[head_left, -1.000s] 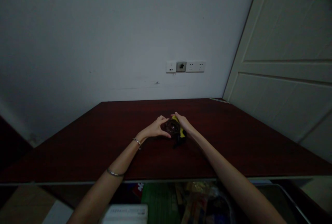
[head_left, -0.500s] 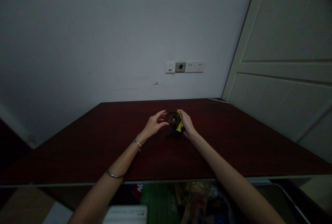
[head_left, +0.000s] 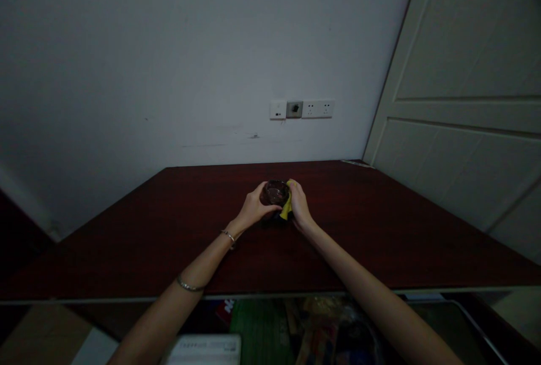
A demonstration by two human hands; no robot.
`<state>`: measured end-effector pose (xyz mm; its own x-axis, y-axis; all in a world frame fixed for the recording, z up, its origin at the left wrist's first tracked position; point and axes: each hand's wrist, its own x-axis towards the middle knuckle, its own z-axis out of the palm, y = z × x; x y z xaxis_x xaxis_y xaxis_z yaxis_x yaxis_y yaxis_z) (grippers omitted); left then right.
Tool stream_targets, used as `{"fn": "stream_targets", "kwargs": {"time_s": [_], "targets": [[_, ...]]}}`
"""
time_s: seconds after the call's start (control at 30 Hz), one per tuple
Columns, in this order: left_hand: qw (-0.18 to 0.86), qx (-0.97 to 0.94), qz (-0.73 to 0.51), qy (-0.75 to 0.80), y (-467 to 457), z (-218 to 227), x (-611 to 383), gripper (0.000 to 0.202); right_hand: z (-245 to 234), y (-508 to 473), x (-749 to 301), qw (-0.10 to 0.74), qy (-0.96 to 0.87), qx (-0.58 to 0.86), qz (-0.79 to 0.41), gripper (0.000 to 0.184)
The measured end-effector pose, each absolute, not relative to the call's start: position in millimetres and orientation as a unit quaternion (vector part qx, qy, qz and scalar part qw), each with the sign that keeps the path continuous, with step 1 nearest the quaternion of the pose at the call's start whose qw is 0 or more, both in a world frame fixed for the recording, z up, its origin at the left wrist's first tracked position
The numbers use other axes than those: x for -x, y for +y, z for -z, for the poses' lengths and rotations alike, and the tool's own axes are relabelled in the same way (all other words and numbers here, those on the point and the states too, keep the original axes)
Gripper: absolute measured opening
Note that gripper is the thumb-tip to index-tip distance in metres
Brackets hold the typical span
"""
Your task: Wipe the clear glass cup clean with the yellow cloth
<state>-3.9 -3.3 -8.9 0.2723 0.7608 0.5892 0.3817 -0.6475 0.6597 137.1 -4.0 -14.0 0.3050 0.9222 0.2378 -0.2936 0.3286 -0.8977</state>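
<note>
A small dark, see-through glass bowl is held over the middle of the dark red tabletop. My left hand grips it from the left, thumb along the near side and fingers around the far side. On the right, my right hand is closed on a yellow cloth and presses it to the bowl's right side. The cloth's lower end hangs below, with something dark beside it that I cannot make out. Whether the bowl touches the tabletop is unclear.
A white wall with a row of sockets rises behind the table. At right stands a pale panelled door. Below the table's front edge, an open drawer holds a white box, a green item and several packets.
The bowl has moved slightly left and now sits more upright to view. My left hand has closed around it from a looser hold. My right hand has shifted left with the cloth.
</note>
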Motion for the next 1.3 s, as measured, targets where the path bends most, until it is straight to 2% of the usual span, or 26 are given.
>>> {"fn": "stream_targets", "kwargs": {"time_s": [0.17, 0.33, 0.47, 0.63, 0.77, 0.87, 1.07, 1.3], "targets": [[0.25, -0.783, -0.452, 0.346, -2.2, 4.4, 9.8, 0.072, 14.2, 1.1, -145.3, 0.703, -0.434, 0.381, -0.416, 0.036], [0.328, -0.812, -0.393, 0.28, 1.0, 0.0, 19.1, 0.061, 5.4, -1.8, -153.8, 0.623, -0.424, 0.383, -0.534, 0.037], [0.317, -0.841, -0.327, 0.292, 2.9, -2.5, 24.2, 0.061, 2.1, -2.8, -155.1, 0.576, -0.427, 0.379, -0.585, 0.036], [0.32, -0.789, -0.398, 0.341, 5.5, 0.1, 19.2, 0.074, 5.4, 5.7, -155.7, 0.63, -0.426, 0.39, -0.52, 0.035], [0.34, -0.757, -0.445, 0.338, 9.5, 4.5, 16.4, 0.058, 7.4, 6.6, -155.8, 0.674, -0.413, 0.394, -0.468, 0.036], [0.362, -0.769, -0.439, 0.291, 7.4, 6.1, 13.1, 0.058, 7.9, 1.6, -152.6, 0.695, -0.414, 0.392, -0.438, 0.039], [0.333, -0.755, -0.478, 0.301, 0.6, 12.7, 2.5, 0.082, 13.3, -6.2, -138.5, 0.702, -0.426, 0.38, -0.425, 0.039], [0.294, -0.764, -0.473, 0.324, 1.9, 8.4, 6.4, 0.077, 17.7, -2.4, -139.6, 0.699, -0.434, 0.366, -0.435, 0.037]]}}
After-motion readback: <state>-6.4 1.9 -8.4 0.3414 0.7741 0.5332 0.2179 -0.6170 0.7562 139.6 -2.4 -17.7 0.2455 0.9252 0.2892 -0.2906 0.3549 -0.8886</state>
